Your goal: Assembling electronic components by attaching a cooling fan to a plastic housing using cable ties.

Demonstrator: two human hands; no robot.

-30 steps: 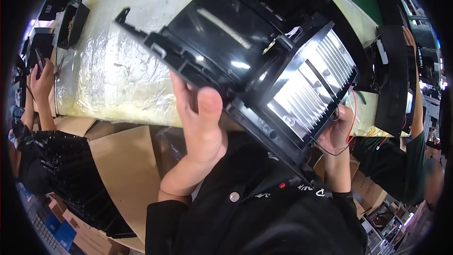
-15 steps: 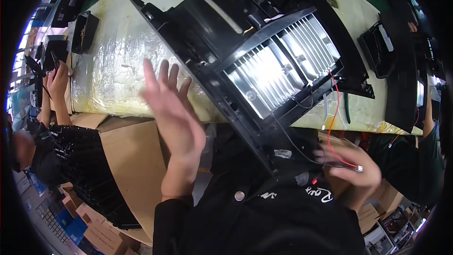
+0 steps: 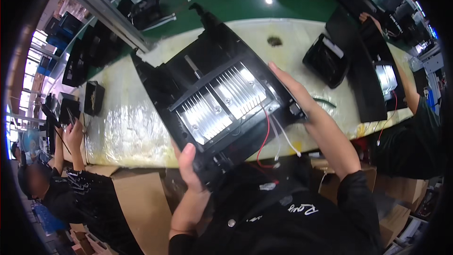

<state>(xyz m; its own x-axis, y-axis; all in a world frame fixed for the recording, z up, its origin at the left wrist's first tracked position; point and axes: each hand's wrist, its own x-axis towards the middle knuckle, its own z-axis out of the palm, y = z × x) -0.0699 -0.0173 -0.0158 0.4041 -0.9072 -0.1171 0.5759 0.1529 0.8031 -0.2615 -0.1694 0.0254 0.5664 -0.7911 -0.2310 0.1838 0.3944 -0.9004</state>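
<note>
Both my hands hold a large black plastic housing, tilted over the worktable's near edge. Two silver finned heat sinks sit side by side in it. My left hand grips the near left corner, thumb on top and the other fingers mostly hidden beneath. Along the right side lies my right hand, some of its fingers hidden under the edge. A red wire and white wires with small connectors hang from the near side toward my dark top.
The worktable has a clear plastic-wrapped, pale yellow cover. On it stand a small black bin at left and a black casing at right. Beyond are a green conveyor and a metal post. Co-workers handle parts on both sides; cardboard stands near left.
Both hands were off the housing, the right one beside the red wire's connector. Now they grip it from both sides. The housing has turned, and the view takes in more of the conveyor.
</note>
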